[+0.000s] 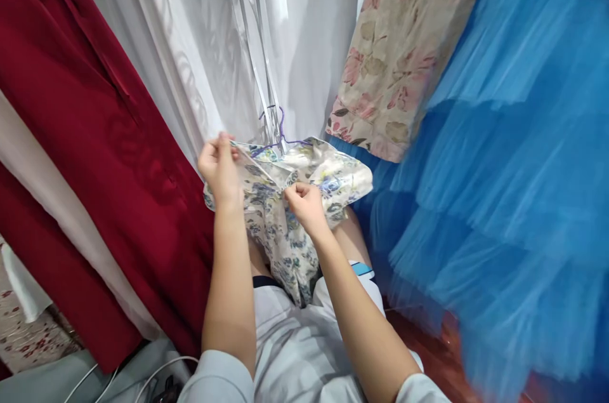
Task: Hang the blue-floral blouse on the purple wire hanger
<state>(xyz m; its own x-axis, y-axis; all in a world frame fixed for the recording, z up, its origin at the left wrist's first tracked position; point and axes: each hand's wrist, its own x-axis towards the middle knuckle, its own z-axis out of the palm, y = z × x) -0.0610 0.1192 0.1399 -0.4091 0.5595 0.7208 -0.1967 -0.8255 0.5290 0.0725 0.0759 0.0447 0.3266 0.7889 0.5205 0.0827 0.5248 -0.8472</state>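
Observation:
A light floral garment (295, 244) with blue, grey and yellow print hangs on a purple hanger (282, 127) in front of my lap. At its upper left edge, my left hand (221, 168) is closed in a pinch, slightly blurred. My right hand (307, 205) is closed on the garment at the middle of its front opening. A thin pale edge or cord stretches between the two hands; which of these it is I cannot tell. The fabric's lower part droops between my thighs.
Dark red cloth (118, 136) hangs at the left, white curtain-like fabric (314, 28) behind. A pink-flowered beige garment (394, 60) and a tiered blue tulle skirt (499, 187) hang close on the right. White cables (162, 365) lie at the lower left.

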